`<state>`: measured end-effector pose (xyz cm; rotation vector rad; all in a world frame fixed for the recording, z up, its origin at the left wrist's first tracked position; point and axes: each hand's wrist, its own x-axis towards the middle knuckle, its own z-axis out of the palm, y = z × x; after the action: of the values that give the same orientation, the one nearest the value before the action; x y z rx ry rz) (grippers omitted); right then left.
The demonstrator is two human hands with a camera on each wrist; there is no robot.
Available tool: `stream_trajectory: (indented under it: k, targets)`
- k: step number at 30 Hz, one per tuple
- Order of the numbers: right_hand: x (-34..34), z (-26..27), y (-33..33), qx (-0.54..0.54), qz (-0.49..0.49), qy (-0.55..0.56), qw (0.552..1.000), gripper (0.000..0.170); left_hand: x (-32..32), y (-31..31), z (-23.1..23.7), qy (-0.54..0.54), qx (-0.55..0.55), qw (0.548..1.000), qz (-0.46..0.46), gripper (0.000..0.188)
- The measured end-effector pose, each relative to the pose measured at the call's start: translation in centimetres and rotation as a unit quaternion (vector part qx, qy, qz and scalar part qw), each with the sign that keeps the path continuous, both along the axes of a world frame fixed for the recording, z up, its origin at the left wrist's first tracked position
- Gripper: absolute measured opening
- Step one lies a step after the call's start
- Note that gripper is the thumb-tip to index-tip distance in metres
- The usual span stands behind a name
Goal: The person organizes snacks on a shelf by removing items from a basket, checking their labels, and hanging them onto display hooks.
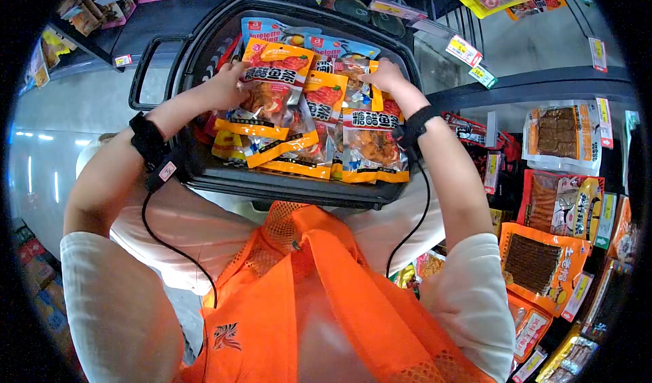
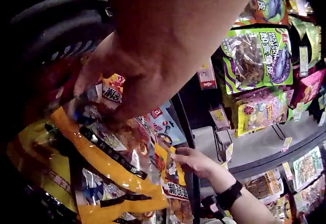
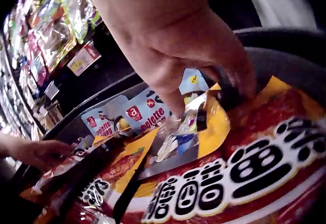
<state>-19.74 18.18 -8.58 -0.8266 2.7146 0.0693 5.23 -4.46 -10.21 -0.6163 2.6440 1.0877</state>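
Note:
A black shopping basket (image 1: 285,191) sits before me, filled with orange-edged snack packets bearing black Chinese lettering. My left hand (image 1: 227,89) grips the left edge of the topmost snack packet (image 1: 273,87), which lies tilted over several others. In the left wrist view the left fingers partly hide behind the hand. At the basket's right side, my right hand (image 1: 388,77) pinches the upper part of another snack packet (image 3: 215,127), its thumb and fingers on either side in the right wrist view. Below that hand lies a similar packet (image 1: 375,142), face up.
Blue packets (image 1: 346,46) stand along the basket's far wall. The basket's handle (image 1: 156,74) sticks out left. Shelves with price tags (image 1: 464,50) run along the far side and right, holding hanging bags (image 2: 257,61) and a flat orange pack (image 1: 543,267).

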Motion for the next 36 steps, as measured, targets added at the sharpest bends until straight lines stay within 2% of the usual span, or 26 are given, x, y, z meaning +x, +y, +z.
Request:
stream_trajectory:
  k: [1, 2, 3, 5, 6, 7, 9, 10, 11, 14, 16, 17, 19, 20, 21, 22, 23, 25, 27, 29, 30, 31, 32, 33, 34, 36]
  targets:
    - [0.2, -0.2, -0.2, -0.023, -0.074, 0.009, 0.997, 0.058, 0.0, 0.0, -0.3, 0.001, -0.001, 1.000, 0.000, 0.060]
    - [0.0, -0.1, -0.1, -0.086, -0.114, -0.086, 0.986, 0.056, 0.1, -0.1, -0.5, 0.010, -0.038, 0.998, -0.044, 0.061]
    - [-0.3, -0.4, -0.1, -0.088, -0.114, -0.086, 0.986, 0.056, 0.1, -0.1, -0.4, 0.020, -0.075, 0.993, -0.088, 0.061]
    - [-1.0, -1.3, -0.2, -0.230, -0.184, -0.221, 0.930, 0.045, 0.0, -0.3, -0.2, 0.029, -0.111, 0.985, -0.131, 0.062]
    - [-0.6, -1.1, -0.7, -0.234, -0.167, -0.177, 0.941, 0.034, -0.3, -0.1, 1.4, -0.039, -0.063, 0.987, -0.140, 0.054]
    - [-0.5, -0.4, -0.6, -0.233, -0.168, -0.176, 0.942, 0.034, -0.5, 0.1, 2.2, -0.105, -0.014, 0.983, -0.149, 0.048]
    - [0.0, 2.1, -0.1, -0.271, -0.113, -0.139, 0.946, 0.027, -0.5, -0.7, 0.9, -0.068, -0.058, 0.978, -0.189, 0.042]
    - [0.8, 3.3, 0.0, -0.336, -0.090, -0.134, 0.928, 0.023, -0.5, -0.6, 1.1, -0.031, -0.102, 0.969, -0.225, 0.038]
    - [1.2, 5.1, 0.6, -0.293, -0.069, -0.100, 0.948, 0.025, -0.5, -0.6, 1.3, -0.031, -0.101, 0.969, -0.225, 0.038]
    - [3.0, 8.1, 2.6, -0.365, -0.105, -0.166, 0.910, 0.027, -0.8, 0.2, 3.6, -0.104, -0.115, 0.969, -0.191, 0.037]
    - [4.0, 10.0, 4.0, -0.405, -0.093, -0.161, 0.895, 0.028, -1.3, 0.2, 2.9, 0.048, -0.156, 0.972, -0.171, 0.040]
    - [4.4, 10.5, 4.6, -0.451, -0.099, -0.176, 0.869, 0.025, -1.5, 0.3, 2.8, 0.048, -0.156, 0.971, -0.173, 0.040]
    - [5.5, 12.2, 4.9, -0.540, -0.090, -0.173, 0.819, 0.022, -2.2, 1.0, 3.4, 0.125, 0.031, 0.984, -0.124, 0.039]
    - [6.7, 13.4, 4.8, -0.594, -0.115, -0.221, 0.765, 0.022, -2.5, 1.1, 3.9, 0.093, 0.122, 0.976, -0.154, 0.046]
    - [7.0, 13.5, 4.8, -0.631, -0.125, -0.269, 0.717, 0.022, -2.6, 1.7, 4.5, 0.091, 0.121, 0.976, -0.157, 0.046]
    - [8.2, 14.0, 4.4, -0.648, -0.120, -0.289, 0.695, 0.023, -2.5, 2.6, 5.3, 0.064, 0.310, 0.944, -0.095, 0.050]
    - [9.7, 14.3, 4.0, -0.663, -0.114, -0.308, 0.672, 0.024, -2.4, 3.4, 6.0, 0.034, 0.486, 0.873, -0.027, 0.053]
    - [11.7, 13.3, 3.4, -0.633, -0.062, -0.382, 0.670, 0.028, -3.0, 4.0, 6.8, 0.064, 0.669, 0.741, 0.014, 0.055]
    - [13.2, 12.8, 3.3, -0.552, -0.046, -0.459, 0.695, 0.033, -3.7, 4.2, 7.2, 0.170, 0.665, 0.725, 0.057, 0.046]
    - [12.3, 11.7, 3.8, -0.380, 0.020, -0.522, 0.763, 0.040, -4.1, 3.0, 6.8, 0.163, 0.559, 0.805, 0.112, 0.025]
    - [11.2, 10.6, 4.1, -0.312, 0.184, -0.450, 0.816, 0.050, -4.3, 2.2, 5.9, 0.152, 0.519, 0.832, 0.123, 0.024]
    - [10.2, 9.5, 4.6, -0.310, 0.184, -0.451, 0.817, 0.050, -4.2, 1.6, 5.4, 0.142, 0.477, 0.857, 0.135, 0.024]
    - [9.2, 8.5, 5.0, -0.197, 0.229, -0.284, 0.910, 0.058, -4.0, 0.4, 5.1, 0.121, 0.422, 0.892, 0.112, 0.022]
    - [8.1, 7.5, 5.5, -0.074, 0.262, -0.102, 0.957, 0.065, -4.0, -0.7, 4.7, 0.088, 0.358, 0.924, 0.100, 0.025]
    - [6.8, 6.5, 5.8, -0.074, 0.261, -0.100, 0.957, 0.065, -3.8, -1.1, 3.8, 0.103, 0.304, 0.943, 0.086, 0.028]
    - [4.1, 4.6, 6.5, 0.047, 0.155, -0.115, 0.980, 0.082, -3.3, -2.3, 2.5, 0.117, 0.250, 0.959, 0.069, 0.030]
